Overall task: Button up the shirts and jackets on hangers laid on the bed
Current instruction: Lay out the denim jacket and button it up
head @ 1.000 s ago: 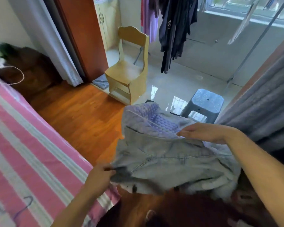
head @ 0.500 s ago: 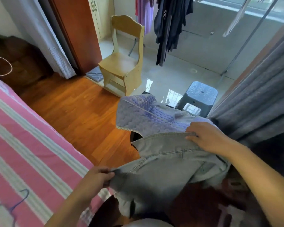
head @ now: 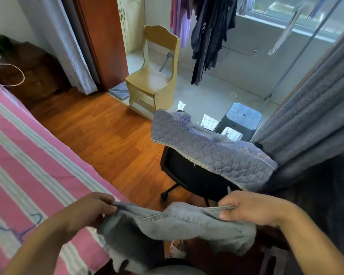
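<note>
Change since earlier frames: denim jacket [head: 179,225] now off the quilted cover [head: 211,149] and down at lower centre of frame; before, it lay bunched against that cover on the office chair [head: 189,175]. Black chair back and seat now exposed. Both hands have dropped lower and closer together.

Left hand [head: 87,211]: lower left of centre, fingers curled, thumb and fingertips pinching one end of the jacket's upper edge.

Right hand [head: 248,209]: lower right of centre, fingers curled, thumb on top, pinching the other end of the same seamed edge.

Jacket: stretched between the two hands, body sagging below them, held in the air just off the bed's edge, over the floor. Buttons not discernible.

Bed [head: 28,165]: pink and white striped sheet, fills left side of frame; its edge runs diagonally from upper left to bottom centre.

Hanger [head: 24,227]: thin blue wire, lying on the sheet at lower left, apart from the left hand.

Open room: strip of wooden floor [head: 99,132] between bed edge and office chair, widening toward upper centre.

Bounds: grey curtain [head: 316,116] on the right, touching the quilted cover; wooden chair [head: 153,76] and grey stool [head: 240,120] beyond, on the tiled area.
</note>
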`<state>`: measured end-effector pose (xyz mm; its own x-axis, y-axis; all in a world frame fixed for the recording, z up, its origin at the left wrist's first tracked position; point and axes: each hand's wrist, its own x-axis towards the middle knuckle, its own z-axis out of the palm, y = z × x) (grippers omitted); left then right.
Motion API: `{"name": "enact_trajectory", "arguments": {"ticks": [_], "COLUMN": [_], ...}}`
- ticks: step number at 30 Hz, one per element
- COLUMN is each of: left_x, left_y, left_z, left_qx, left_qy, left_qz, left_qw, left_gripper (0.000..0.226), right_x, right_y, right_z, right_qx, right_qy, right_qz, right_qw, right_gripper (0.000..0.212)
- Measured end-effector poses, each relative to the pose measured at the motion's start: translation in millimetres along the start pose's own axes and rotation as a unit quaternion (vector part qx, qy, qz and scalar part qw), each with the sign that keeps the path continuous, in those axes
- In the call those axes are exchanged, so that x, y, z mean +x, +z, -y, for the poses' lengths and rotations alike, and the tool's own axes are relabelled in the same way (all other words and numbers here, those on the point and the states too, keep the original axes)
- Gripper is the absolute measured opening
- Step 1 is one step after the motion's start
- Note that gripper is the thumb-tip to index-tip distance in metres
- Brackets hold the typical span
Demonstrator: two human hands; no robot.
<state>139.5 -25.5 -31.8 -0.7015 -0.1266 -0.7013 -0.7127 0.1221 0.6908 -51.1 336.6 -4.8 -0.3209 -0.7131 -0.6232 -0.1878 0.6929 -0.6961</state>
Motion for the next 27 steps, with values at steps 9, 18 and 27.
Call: {"name": "enact_trajectory", "arguments": {"ticks": [9,18,27], "left_x": [-169.0,-393.4,-403.0], "left_y": [-152.7,-225.6,-244.2], "left_z": [8.4,1.9,187.0], "left_qx": [-0.193,-0.073,-0.005], "left_qy": [0.242,0.434,0.264], "left_qz": [-0.281,-0.459,-0.682], "left_qw": [0.908,0.772,0.682], "left_gripper": [0.022,0.042,0.012], "right_x": [-14.2,-23.4,68.3], "right_y": [79.9,232.6,398.4], "right_z": [253.3,552.4,632.3], "right_qx": [0.229,0.25,0.231], "right_qy": [-0.272,-0.452,-0.363], "right_qz": [-0.264,-0.191,0.007], "right_qw": [0.896,0.835,0.903], "right_gripper": [0.016,0.009,0.01]}}
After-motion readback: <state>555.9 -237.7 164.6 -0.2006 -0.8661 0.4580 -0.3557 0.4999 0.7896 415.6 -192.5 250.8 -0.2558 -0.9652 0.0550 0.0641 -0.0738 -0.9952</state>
